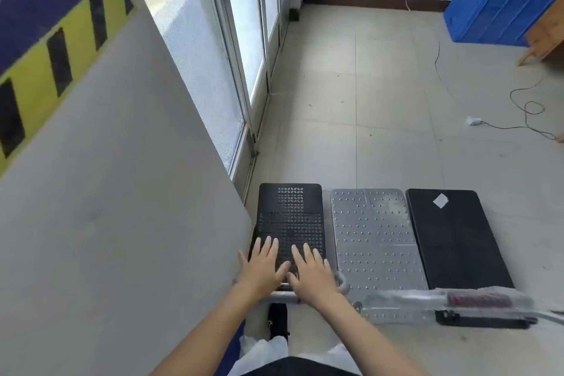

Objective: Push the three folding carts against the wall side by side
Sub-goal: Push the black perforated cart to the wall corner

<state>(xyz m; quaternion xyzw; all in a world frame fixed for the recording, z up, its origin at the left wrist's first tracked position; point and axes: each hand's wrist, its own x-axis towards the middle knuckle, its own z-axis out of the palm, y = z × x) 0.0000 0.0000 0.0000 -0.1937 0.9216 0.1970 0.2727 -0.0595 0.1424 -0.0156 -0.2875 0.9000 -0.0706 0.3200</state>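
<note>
Evidently squaring the row, left hand [262, 265] and right hand [311, 276] (fingers straight) press the black perforated metal cart [291, 214], leftmost beside the grey wall [122, 192]; silver studded cart [375, 238] and plain black cart [454, 238] lie right.

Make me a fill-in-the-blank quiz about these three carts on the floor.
The left hand and right hand press flat on the perforated black cart, the ____ of three.
The silver cart lies ____ the two black ones.
The plain black cart bears a sticker coloured ____.
Missing words: leftmost, between, white.
</note>
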